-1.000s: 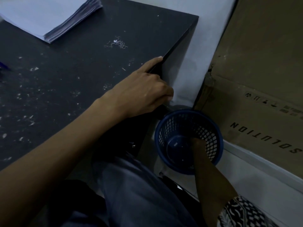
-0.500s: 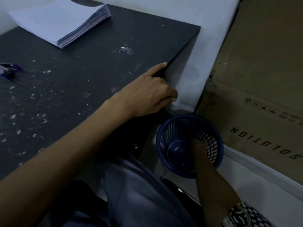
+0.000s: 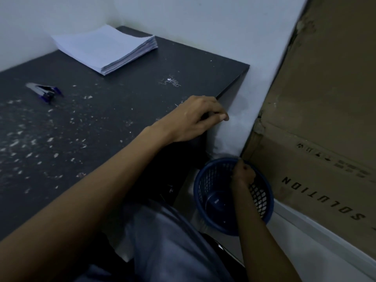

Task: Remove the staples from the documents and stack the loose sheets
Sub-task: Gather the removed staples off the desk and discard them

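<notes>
While the fingers (image 3: 221, 117) of the left hand (image 3: 191, 119) curled down over the tabletop's (image 3: 122, 106) right edge, the right hand (image 3: 242, 174) gripped the far rim of the blue mesh basket (image 3: 262, 198) below that edge. Loose staples (image 3: 172, 82) lay near the far right corner, the stacked sheets (image 3: 105, 47) along the far edge, and a blue staple tool (image 3: 45, 91) towards the left.

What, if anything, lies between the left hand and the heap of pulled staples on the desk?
Nothing visible. The left hand grips the desk at its right edge; only bare, flecked surface separates it from the staple heap beyond.
</notes>
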